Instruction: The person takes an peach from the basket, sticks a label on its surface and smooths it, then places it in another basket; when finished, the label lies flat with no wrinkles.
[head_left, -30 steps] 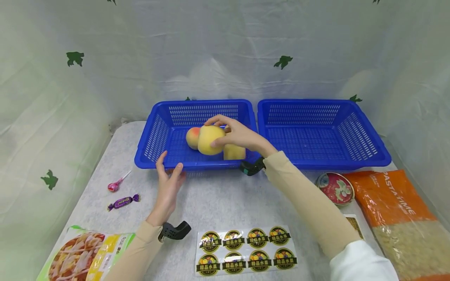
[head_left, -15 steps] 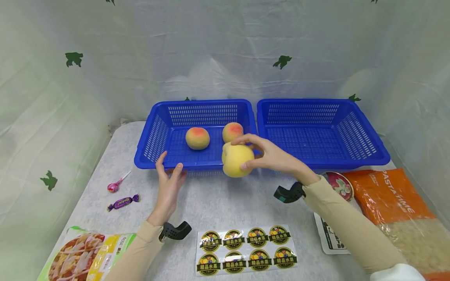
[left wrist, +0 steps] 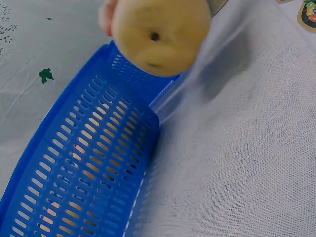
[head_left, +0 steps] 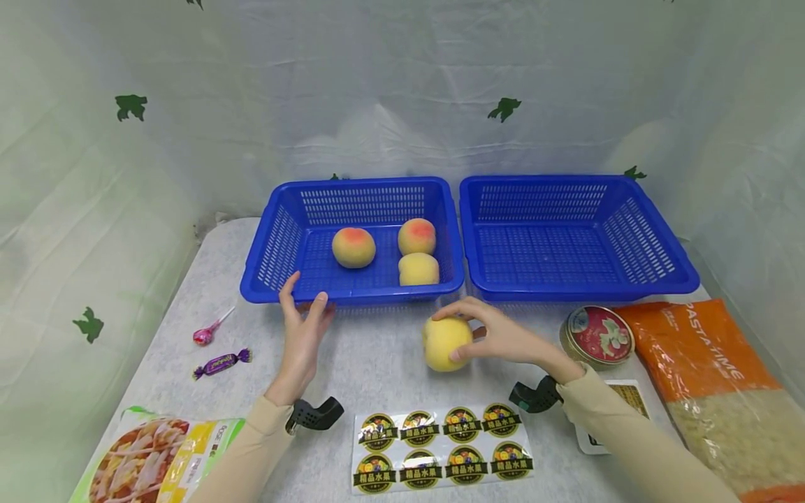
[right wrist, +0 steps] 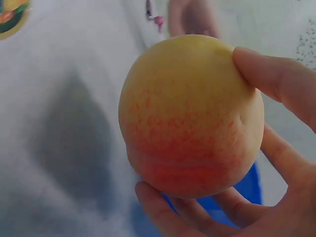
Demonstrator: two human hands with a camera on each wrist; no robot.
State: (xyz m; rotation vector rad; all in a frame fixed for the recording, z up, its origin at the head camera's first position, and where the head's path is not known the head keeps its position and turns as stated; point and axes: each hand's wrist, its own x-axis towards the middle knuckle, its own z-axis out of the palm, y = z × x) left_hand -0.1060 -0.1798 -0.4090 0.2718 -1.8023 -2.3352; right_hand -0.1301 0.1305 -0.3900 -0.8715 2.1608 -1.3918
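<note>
My right hand (head_left: 481,332) grips a peach (head_left: 443,346) over the table in front of the baskets, thumb on one side and fingers round the other. In the right wrist view the peach (right wrist: 192,118) shows a yellow side blending into a red blush. A yellow end of it with a dark spot (left wrist: 155,36) faces the left wrist view. My left hand (head_left: 302,335) holds nothing, its fingers loosely bent by the front rim of the left blue basket (head_left: 352,297). That basket contains three peaches: one alone (head_left: 353,249), and two together at the right, a blushed one (head_left: 417,237) and a yellow one (head_left: 419,270).
Another blue basket (head_left: 541,255) stands at the right. A sticker sheet (head_left: 440,450) lies at the front. To the left are a lollipop (head_left: 204,335), a wrapped candy (head_left: 221,363) and a food bag (head_left: 157,461); to the right, a round tin (head_left: 600,335) and a pasta bag (head_left: 711,391).
My right hand has lifted the peach out of the left basket and brought it right and toward me, lower over the table. The left hand has stayed almost still.
</note>
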